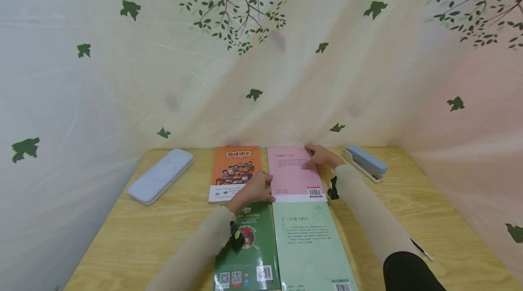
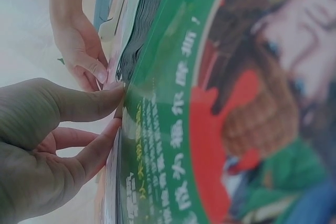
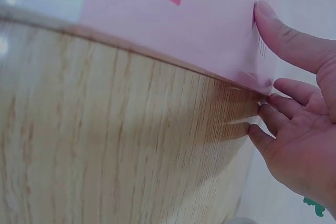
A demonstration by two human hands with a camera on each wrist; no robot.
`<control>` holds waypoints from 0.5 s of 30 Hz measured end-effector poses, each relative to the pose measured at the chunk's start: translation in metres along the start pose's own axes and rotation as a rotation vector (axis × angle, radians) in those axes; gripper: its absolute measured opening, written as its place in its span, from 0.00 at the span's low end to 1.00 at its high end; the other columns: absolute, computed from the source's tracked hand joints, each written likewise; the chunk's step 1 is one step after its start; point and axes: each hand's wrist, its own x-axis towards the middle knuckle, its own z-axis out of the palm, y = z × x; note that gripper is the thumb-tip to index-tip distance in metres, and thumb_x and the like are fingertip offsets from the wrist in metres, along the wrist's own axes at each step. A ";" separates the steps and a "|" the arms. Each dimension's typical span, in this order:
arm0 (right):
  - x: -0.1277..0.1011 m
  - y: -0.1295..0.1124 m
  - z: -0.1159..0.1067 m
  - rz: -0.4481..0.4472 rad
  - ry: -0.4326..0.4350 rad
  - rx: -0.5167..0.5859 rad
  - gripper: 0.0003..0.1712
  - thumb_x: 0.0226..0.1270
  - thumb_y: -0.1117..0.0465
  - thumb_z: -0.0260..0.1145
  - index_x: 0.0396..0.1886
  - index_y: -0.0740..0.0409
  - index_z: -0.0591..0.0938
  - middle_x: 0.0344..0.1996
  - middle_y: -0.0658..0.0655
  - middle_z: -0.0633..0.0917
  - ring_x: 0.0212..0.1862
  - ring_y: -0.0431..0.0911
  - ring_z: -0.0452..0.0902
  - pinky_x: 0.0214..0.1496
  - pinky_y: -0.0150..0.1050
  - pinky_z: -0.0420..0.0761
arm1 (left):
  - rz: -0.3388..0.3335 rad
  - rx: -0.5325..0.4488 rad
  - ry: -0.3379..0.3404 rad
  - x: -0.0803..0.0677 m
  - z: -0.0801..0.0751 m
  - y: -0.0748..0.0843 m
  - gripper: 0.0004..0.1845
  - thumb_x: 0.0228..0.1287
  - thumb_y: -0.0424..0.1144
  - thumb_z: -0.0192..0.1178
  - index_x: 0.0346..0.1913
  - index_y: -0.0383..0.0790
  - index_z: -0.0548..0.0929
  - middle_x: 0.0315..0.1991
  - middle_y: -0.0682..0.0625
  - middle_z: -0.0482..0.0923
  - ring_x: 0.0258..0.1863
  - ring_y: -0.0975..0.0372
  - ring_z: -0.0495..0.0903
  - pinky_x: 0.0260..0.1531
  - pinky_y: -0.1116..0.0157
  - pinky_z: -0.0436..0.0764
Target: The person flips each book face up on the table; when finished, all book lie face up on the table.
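Observation:
Four books lie in a two-by-two block: an orange book [image 1: 234, 168], a pink book [image 1: 292, 177], a dark green book [image 1: 261, 232] and a pale green book [image 1: 310, 245]. My left hand [image 1: 254, 189] reaches over the orange book's lower right corner. Its fingertips touch along the pink book's left edge, close to where the books meet; the left wrist view shows thumb and fingers fairly straight at the dark green book's [image 2: 157, 129] edge. At the pink book's far right corner, my right hand [image 1: 323, 157] has its thumb on the cover and its bent fingers against the edge.
A pale blue-white case [image 1: 161, 176] lies at the table's left. A blue stapler [image 1: 365, 163] sits just right of my right hand. Farther right, a pen [image 1: 421, 249] lies partly behind my forearm. A leaf-patterned curtain [image 1: 261, 114] hangs along the wooden table's [image 1: 171, 227] far edge.

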 end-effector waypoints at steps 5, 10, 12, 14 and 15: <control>0.002 0.002 0.000 -0.006 0.001 0.044 0.56 0.64 0.60 0.73 0.83 0.60 0.50 0.82 0.65 0.51 0.81 0.64 0.46 0.82 0.64 0.49 | -0.001 0.016 -0.008 0.001 0.001 0.001 0.18 0.45 0.29 0.80 0.39 0.31 0.85 0.49 0.41 0.77 0.39 0.58 0.69 0.40 0.66 0.72; 0.005 0.006 0.001 -0.012 0.021 0.085 0.53 0.65 0.63 0.71 0.83 0.60 0.51 0.82 0.64 0.52 0.81 0.63 0.46 0.82 0.63 0.50 | -0.001 0.036 -0.007 0.002 0.001 0.002 0.17 0.45 0.30 0.80 0.37 0.32 0.83 0.49 0.42 0.76 0.38 0.58 0.70 0.38 0.67 0.72; 0.006 0.006 0.000 -0.017 0.033 0.100 0.53 0.65 0.63 0.71 0.82 0.60 0.52 0.82 0.65 0.52 0.82 0.63 0.45 0.82 0.62 0.49 | -0.001 0.040 -0.006 0.003 0.001 0.002 0.17 0.45 0.30 0.81 0.36 0.32 0.83 0.49 0.41 0.76 0.38 0.58 0.70 0.37 0.67 0.72; 0.005 0.005 0.000 -0.029 0.038 0.104 0.52 0.66 0.64 0.71 0.82 0.61 0.52 0.82 0.66 0.52 0.82 0.64 0.44 0.83 0.63 0.48 | -0.003 0.036 -0.003 0.003 0.001 0.002 0.17 0.44 0.30 0.81 0.36 0.32 0.83 0.49 0.41 0.76 0.38 0.58 0.70 0.38 0.67 0.72; 0.005 0.004 0.000 -0.032 0.042 0.111 0.52 0.66 0.64 0.70 0.82 0.61 0.52 0.82 0.65 0.51 0.82 0.64 0.44 0.83 0.62 0.48 | -0.005 0.032 -0.002 0.003 0.001 0.001 0.17 0.44 0.30 0.81 0.36 0.32 0.83 0.49 0.42 0.76 0.38 0.58 0.70 0.38 0.67 0.72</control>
